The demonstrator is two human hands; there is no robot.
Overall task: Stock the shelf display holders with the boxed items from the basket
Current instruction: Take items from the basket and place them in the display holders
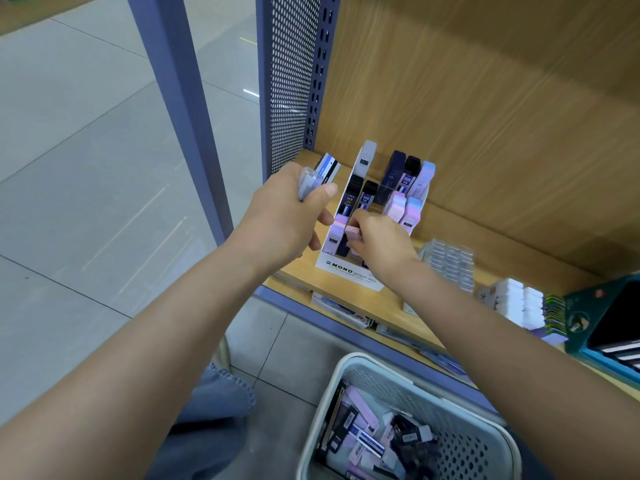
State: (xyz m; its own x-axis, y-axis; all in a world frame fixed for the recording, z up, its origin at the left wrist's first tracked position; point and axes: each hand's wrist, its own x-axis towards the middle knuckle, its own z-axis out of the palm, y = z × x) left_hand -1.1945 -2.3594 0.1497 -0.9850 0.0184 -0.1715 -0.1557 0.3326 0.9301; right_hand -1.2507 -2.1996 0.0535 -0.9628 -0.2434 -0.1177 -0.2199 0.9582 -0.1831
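A white tiered display holder (349, 273) marked MONO stands on the wooden shelf, with black, navy, pink and lilac boxes upright in its slots. My right hand (379, 242) pinches a pink box (353, 233) over the holder's front row. My left hand (289, 211) is just left of the holder and grips several boxes (320, 174), among them a clear-grey one and a blue, white and black striped one. A pale mesh basket (460, 441) at the bottom holds several more pink, black and blue boxes.
The wooden shelf (346, 289) has a blue perforated metal side panel (294, 74) at left. Clear packs (450, 259), white erasers (519, 301) and a green display box (602, 320) sit to the right. More stock lies on a lower shelf. Tiled floor lies at left.
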